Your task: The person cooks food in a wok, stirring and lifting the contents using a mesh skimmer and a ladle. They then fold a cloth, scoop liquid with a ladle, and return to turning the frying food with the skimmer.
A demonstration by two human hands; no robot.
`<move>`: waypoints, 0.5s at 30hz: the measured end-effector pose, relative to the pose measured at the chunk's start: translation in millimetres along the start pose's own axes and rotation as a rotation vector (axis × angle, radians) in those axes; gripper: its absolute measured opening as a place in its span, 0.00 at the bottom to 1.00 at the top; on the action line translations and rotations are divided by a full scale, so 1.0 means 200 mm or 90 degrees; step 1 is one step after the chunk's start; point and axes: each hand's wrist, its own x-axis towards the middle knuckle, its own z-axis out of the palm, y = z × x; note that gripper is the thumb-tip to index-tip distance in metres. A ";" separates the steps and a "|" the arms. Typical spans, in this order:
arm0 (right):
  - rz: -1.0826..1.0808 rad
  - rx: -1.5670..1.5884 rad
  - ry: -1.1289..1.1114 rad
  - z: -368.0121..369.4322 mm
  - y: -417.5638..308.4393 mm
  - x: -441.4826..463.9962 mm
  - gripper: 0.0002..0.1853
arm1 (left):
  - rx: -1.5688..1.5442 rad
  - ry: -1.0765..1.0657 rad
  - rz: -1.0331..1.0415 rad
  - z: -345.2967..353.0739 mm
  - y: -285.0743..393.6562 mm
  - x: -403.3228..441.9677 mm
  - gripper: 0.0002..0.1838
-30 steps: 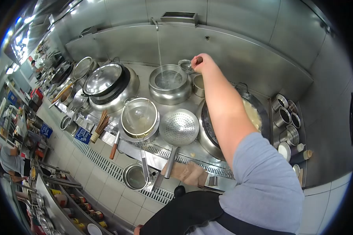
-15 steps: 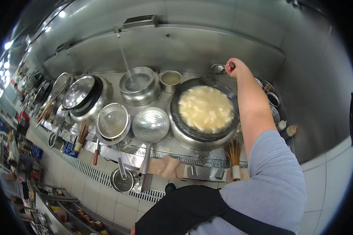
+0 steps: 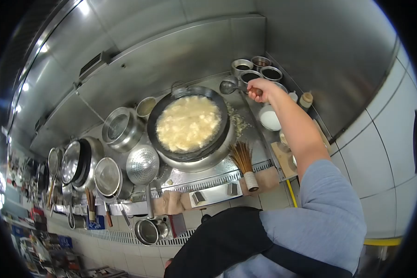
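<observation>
My right hand (image 3: 259,90) is closed round the wooden handle of a metal ladle (image 3: 229,85), whose bowl hangs just right of the wok's back rim. The black wok (image 3: 223,109) sits on the stove, full of pale pieces in bubbling yellowish liquid (image 3: 188,124). Behind and beside my hand stand metal pots of dark sauce (image 3: 270,74) and a container of white contents (image 3: 269,117). Only a sliver of my left hand (image 3: 168,263) shows at the bottom edge, its fingers hidden.
A perforated skimmer (image 3: 142,164), a strainer (image 3: 108,177) and a water pot (image 3: 119,129) lie left of the wok. A bamboo brush (image 3: 243,162) rests at the front edge. A lidded wok (image 3: 72,162) is farther left, with a squeeze bottle (image 3: 306,100) at the right.
The view has turned right, bringing the wok and sauce pots into full sight. My right hand has carried the ladle from the water pot past the wok to the sauce pots.
</observation>
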 end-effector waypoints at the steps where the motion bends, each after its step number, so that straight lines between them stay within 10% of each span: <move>1: 0.002 -0.025 -0.017 -0.05 0.04 -0.03 0.07 | 0.008 -0.003 0.008 0.00 0.04 0.01 0.21; 15: -0.039 -0.100 0.007 -0.31 0.17 -0.23 0.05 | 0.073 -0.034 0.078 0.07 0.42 0.01 0.21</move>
